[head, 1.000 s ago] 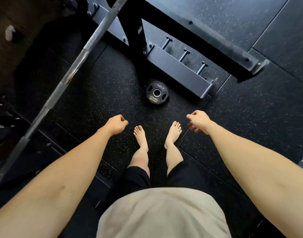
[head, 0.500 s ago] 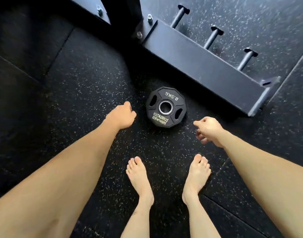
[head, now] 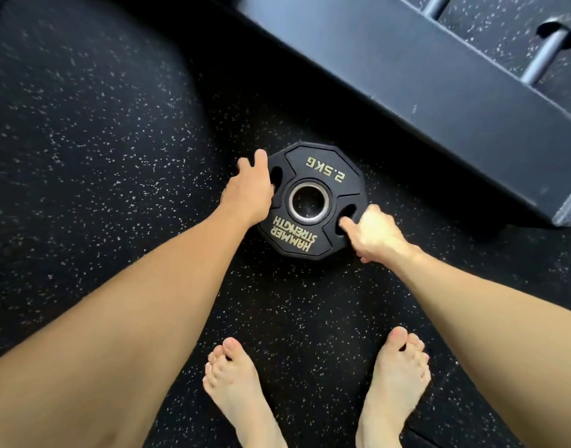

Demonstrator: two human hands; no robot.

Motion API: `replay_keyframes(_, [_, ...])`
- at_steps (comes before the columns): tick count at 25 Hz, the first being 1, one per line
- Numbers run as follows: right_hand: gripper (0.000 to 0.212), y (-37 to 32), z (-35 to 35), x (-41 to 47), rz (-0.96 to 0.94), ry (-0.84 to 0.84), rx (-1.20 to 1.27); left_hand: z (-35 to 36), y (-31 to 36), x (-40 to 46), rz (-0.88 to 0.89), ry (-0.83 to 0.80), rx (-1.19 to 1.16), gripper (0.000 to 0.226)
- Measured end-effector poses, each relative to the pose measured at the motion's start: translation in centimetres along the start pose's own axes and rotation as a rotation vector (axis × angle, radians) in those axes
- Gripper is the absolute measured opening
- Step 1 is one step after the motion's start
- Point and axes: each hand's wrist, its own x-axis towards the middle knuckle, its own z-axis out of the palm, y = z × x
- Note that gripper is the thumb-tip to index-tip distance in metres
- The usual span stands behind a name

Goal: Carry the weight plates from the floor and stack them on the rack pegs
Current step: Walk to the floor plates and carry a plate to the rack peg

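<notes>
Bare hands grip the black 2.5 kg weight plate (head: 311, 198) from both sides: left hand (head: 250, 189) on its left rim, right hand (head: 376, 232) with thumb in a slot, other fingers hidden. It lies flat on the speckled floor (head: 99, 140), near the rack base (head: 423, 82); pegs (head: 542, 56) are cut off. Half a second ago, neither hand touched it.

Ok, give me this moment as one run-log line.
phase: grasping | weight plate: flat on floor | left hand: on left edge | right hand: thumb at right grip slot | rack pegs: empty where visible
</notes>
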Motion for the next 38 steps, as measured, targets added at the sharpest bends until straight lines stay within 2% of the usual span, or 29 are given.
replay_keyframes(4, [0.045, -0.4, -0.5, -1.6, -0.033, 0.073, -0.028, 0.1, -0.3, -1.5, -0.020, -0.050, -0.050, 0.046])
replay_keyframes(7, [0.047, -0.5, -2.1, -4.9, -0.074, 0.042, -0.055, -1.0, -1.0, -5.4, -0.117, -0.127, -0.260, 0.052])
replay_keyframes(10, [0.041, -0.8, -5.0, -9.8, -0.108, 0.024, -0.003, -3.7, -0.7, -11.0, -0.231, -0.089, -0.442, 0.050])
replay_keyframes(13, [0.043, -1.6, -8.0, -16.0, -0.075, -0.018, 0.065, -7.6, 0.6, -17.0, -0.292, -0.049, -0.510, 0.034])
replay_keyframes(16, [0.048, -2.0, -12.0, -23.9, -0.047, -0.032, 0.197, -13.3, 2.8, -24.6, -0.291, -0.028, -0.615, 0.036])
replay_keyframes(18, [0.045, -2.3, -14.9, -29.7, -0.081, -0.032, 0.184, -17.3, 4.4, -29.8, -0.282, 0.007, -0.683, 0.036])
replay_keyframes(23, [0.053, -2.7, -21.9, -44.0, -0.174, -0.010, 0.232, -26.1, 7.7, -42.8, -0.280, 0.074, -0.833, 0.038])
replay_keyframes(25, [0.050, -2.7, -24.6, -49.6, -0.221, 0.014, 0.274, -29.7, 8.8, -48.2, -0.261, 0.117, -0.903, 0.031])
replay_keyframes(29, [0.021, -3.0, -29.2, -60.4, -0.364, 0.055, 0.449, -36.2, 10.1, -58.1, -0.188, 0.243, -1.023, 0.021])
replay_keyframes(35, [0.043, -4.9, -33.3, -72.6, -0.591, -0.028, 0.619, -43.0, 10.9, -70.3, -0.046, 0.508, -1.223, 0.022])
replay_keyframes(38, [0.049, -5.8, -34.4, -75.2, -0.749, -0.041, 0.572, -43.6, 11.2, -74.3, -0.086, 0.628, -1.335, 0.026])
